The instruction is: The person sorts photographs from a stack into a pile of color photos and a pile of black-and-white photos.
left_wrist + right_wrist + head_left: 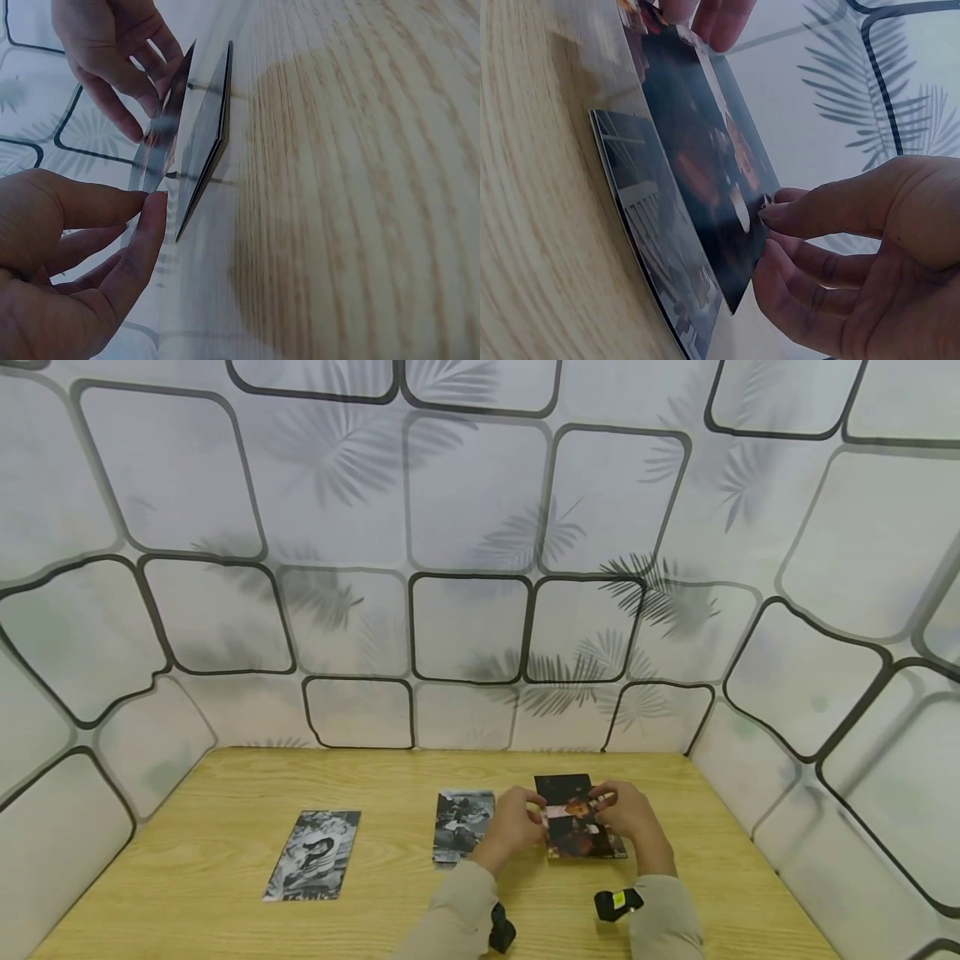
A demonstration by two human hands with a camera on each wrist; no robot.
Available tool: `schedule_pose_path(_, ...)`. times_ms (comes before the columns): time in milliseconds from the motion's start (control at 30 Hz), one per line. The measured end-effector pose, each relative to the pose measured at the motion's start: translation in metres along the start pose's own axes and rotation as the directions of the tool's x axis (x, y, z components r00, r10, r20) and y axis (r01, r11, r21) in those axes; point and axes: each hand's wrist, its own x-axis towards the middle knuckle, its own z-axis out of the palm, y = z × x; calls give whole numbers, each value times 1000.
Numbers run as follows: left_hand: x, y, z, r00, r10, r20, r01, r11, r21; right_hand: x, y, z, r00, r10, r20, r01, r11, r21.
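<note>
The left hand (516, 822) and right hand (632, 814) pinch a dark colour photo between their fingers (142, 238), just above stacked photos (639, 196) on the wooden surface's (393, 827) right.

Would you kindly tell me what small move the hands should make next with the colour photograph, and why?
I would probably lower the colour photograph onto the photo stack beneath it: the left hand and right hand pinch its opposite edges, the wrist views show a gap above that stack, and the black-and-white prints lie apart, farther left.
</note>
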Motion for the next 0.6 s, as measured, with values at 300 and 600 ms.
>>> schedule_pose_path(300,0,1,10,1000,-26,3,26,1000,9,1,6,-2,1000,16,-13,-16,1000,-2)
schedule_pose_path(600,1,0,17,999,25,24,-25,999,33,3,14,-2,999,21,-30,-22,1000,-21)
